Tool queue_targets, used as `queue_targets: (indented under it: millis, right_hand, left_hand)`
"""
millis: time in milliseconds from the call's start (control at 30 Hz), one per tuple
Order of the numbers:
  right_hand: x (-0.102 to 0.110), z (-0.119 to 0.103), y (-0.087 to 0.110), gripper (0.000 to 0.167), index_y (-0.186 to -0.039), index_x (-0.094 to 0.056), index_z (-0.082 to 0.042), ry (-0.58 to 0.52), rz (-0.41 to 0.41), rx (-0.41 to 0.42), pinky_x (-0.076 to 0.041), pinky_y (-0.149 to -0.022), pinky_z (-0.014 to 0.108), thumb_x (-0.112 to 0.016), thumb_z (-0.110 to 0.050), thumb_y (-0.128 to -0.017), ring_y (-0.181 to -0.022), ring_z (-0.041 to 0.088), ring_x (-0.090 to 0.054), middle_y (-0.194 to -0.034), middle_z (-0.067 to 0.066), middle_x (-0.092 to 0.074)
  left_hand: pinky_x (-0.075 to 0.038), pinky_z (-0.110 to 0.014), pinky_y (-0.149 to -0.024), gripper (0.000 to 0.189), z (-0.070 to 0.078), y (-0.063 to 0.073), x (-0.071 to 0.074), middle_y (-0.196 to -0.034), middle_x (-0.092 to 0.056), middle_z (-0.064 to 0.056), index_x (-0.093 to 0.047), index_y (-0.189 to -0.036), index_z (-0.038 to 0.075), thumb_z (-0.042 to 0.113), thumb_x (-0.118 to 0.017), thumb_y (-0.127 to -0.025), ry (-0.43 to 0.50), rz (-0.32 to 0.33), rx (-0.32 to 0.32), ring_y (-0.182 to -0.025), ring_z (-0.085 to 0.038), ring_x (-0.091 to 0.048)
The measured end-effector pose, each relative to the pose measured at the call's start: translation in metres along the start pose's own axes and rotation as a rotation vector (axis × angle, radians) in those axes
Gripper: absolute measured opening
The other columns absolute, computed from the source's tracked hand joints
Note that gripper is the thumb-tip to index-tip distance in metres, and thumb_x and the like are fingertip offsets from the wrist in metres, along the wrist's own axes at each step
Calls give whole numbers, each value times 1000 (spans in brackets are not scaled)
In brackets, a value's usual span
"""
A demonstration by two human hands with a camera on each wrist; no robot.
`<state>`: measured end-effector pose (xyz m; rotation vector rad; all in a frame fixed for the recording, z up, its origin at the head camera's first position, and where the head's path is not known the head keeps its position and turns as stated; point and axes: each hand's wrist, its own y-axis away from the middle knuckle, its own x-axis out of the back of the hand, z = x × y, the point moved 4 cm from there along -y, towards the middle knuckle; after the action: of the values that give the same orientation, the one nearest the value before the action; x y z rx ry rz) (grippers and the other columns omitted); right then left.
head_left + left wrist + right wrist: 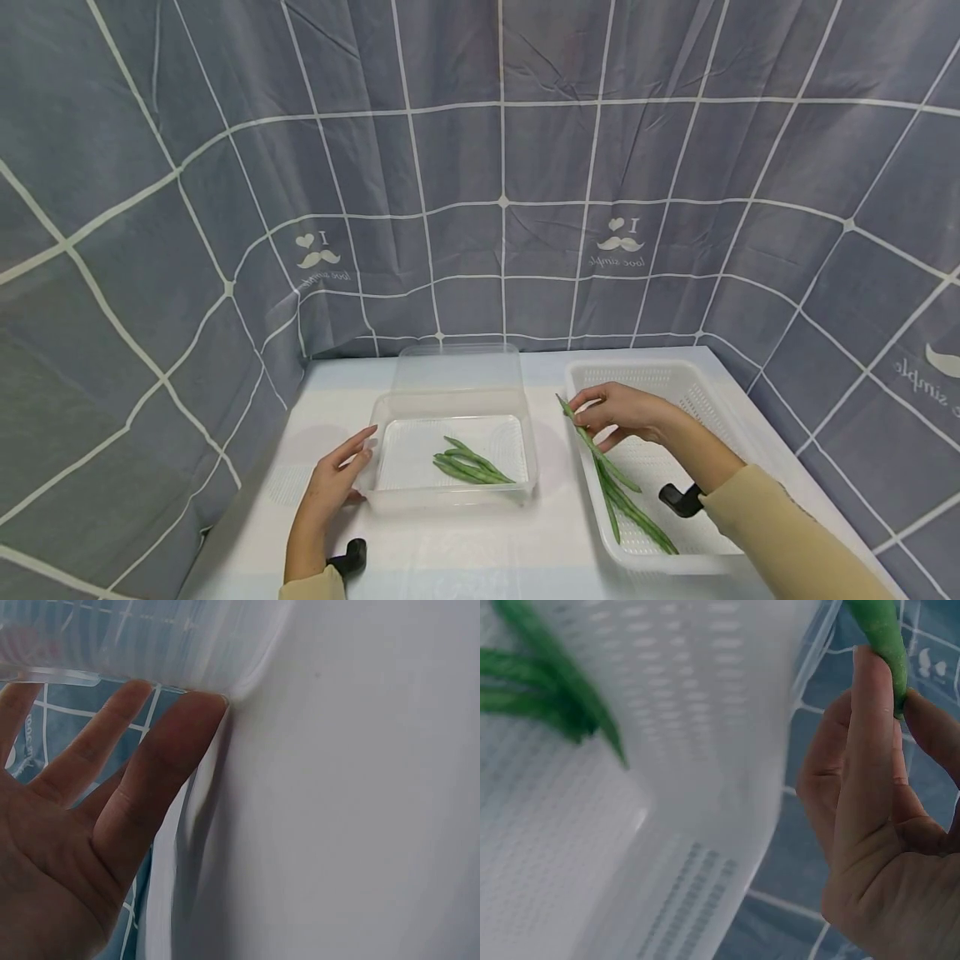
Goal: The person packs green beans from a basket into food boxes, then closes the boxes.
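Note:
My left hand (326, 487) is at the left side of a clear plastic box (450, 498), its fingers extended. In the left wrist view, the fingertips touch the box's lower edge. Several green beans (467, 468) lie inside the box, toward its front right. Over the left side of a white perforated basket (693, 565), my right hand (630, 414) pinches a long green bean (881, 634) between thumb and fingers. That bean slants down into the basket, overlapping other green beans (641, 518) lying along the basket's left front.
Behind the box lies a clear lid-like panel (457, 367). Box and basket stand side by side on a pale table (555, 517), a gap between them. A grey gridded curtain (465, 250) closes off the back and both sides.

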<state>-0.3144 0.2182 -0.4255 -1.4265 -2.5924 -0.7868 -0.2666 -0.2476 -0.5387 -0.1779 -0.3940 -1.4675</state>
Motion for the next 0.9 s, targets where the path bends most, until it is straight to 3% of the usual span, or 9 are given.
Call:
queue_targets:
  millis: [167,433,667,900]
  right_hand:
    - [-19,-20,-17,35,-131,-66,-2,4,-34,28,-63,-67,30,-70,-19,-101,-88,18,-65,-97,4,-70]
    - [-52,-52,-49,38,-136,-66,-7,-12,-62,45,-65,-72,34,-71,-19,-101,-98,23,-69,-115,11,-71]
    - [-82,-69,-80,39,-137,-67,-7,-68,-109,43,-65,-72,33,-72,-17,-101,-97,20,-72,-111,9,-72]
    - [-105,-71,-104,36,-136,-68,-7,-123,-138,36,-65,-71,33,-72,-15,-101,-90,18,-72,-104,5,-73]
  left_hand:
    - [-57,-33,-60,49,0,-1,1,-165,-40,-30,-55,-157,24,29,-62,-108,-3,-1,-2,-129,-41,-62]
    - [-57,-32,-59,48,-1,0,3,-165,-41,-29,-56,-156,24,28,-62,-108,-3,5,-4,-129,-40,-62]
    - [-59,-33,-59,49,1,-1,1,-165,-41,-31,-55,-156,23,30,-62,-108,-3,3,-16,-138,-48,-57]
    - [-58,-34,-59,50,-2,0,1,-164,-42,-30,-56,-156,23,31,-63,-107,16,2,-24,-134,-44,-60]
